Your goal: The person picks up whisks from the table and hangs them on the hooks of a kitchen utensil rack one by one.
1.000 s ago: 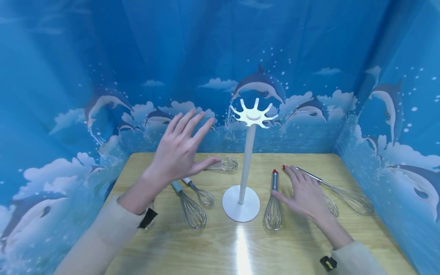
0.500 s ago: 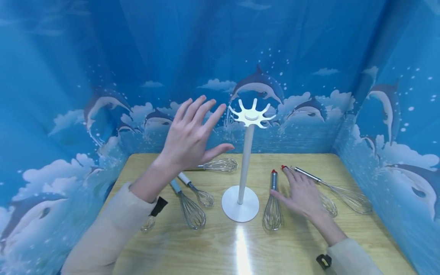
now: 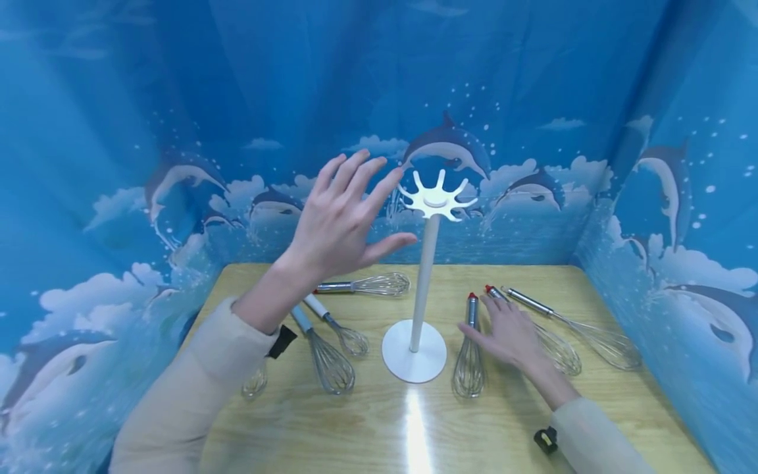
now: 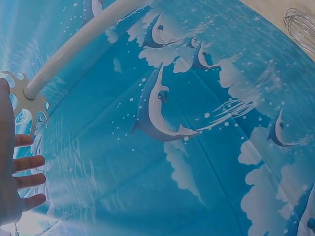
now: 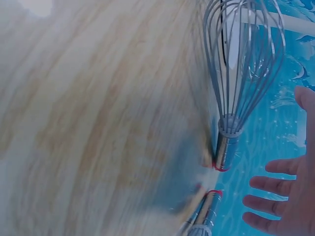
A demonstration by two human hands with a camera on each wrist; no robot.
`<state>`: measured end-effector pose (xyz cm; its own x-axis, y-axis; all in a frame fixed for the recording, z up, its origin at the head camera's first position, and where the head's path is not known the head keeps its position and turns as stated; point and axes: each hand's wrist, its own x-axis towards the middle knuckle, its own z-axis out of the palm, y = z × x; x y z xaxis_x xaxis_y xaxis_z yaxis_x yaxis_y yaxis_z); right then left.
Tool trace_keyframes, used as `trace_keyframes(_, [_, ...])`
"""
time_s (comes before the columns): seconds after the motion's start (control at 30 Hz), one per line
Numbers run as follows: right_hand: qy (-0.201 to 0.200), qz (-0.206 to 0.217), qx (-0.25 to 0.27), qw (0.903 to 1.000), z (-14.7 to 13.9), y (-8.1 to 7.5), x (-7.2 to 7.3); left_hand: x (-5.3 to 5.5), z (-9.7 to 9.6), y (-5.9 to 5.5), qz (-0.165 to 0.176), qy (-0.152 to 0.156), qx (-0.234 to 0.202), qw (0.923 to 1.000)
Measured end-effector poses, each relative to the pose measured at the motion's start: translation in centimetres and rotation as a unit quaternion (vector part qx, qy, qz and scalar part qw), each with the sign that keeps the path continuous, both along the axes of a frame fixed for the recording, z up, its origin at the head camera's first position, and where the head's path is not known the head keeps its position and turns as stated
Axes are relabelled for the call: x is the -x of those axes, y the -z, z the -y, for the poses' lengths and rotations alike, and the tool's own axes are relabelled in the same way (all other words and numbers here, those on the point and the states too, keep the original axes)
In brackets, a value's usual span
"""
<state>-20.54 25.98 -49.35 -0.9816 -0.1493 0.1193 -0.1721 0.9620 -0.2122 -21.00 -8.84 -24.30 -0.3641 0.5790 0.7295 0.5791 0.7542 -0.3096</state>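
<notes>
My left hand [image 3: 343, 227] is raised with fingers spread, beside the scalloped top of a white stand [image 3: 437, 201], and holds nothing. In the left wrist view, the fingertips [image 4: 32, 163] show close to that top; whether they touch is unclear. Over the table's right half, my right hand [image 3: 510, 332] has its fingers extended and grips nothing. Its thumb lies over or near a red-tipped whisk [image 3: 470, 372]. A second red-tipped whisk [image 3: 562, 355] is partly hidden beneath the hand. In the right wrist view, the fingers [image 5: 268, 204] appear apart from the nearest whisk [image 5: 229, 125].
Farther right lies a long whisk [image 3: 610, 345]. Left of the stand are a sideways whisk [image 3: 385, 284], a white-handled whisk [image 3: 353, 341], a pale-blue-handled whisk [image 3: 334, 372], and one mostly hidden by my sleeve [image 3: 254, 383]. A dolphin-print curtain [image 3: 331, 85] surrounds the wooden table [image 3: 343, 434].
My left hand has risen and moved right toward the stand's top. My right hand has shifted slightly left, uncovering more of the second red-tipped whisk. The whisks have stayed put.
</notes>
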Motion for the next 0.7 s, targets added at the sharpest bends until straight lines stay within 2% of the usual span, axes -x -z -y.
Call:
trace_keyframes(0.37, [0.014,0.017,-0.012,0.9997,0.0,1.5,1.4,0.6,-1.1,-0.7,-0.018,0.010,0.000,0.9998])
trace_keyframes(0.7, [0.024,0.020,-0.040,0.9987,-0.2,2.2,2.2,0.7,-1.4,-0.8,-0.032,0.005,0.009,0.9994])
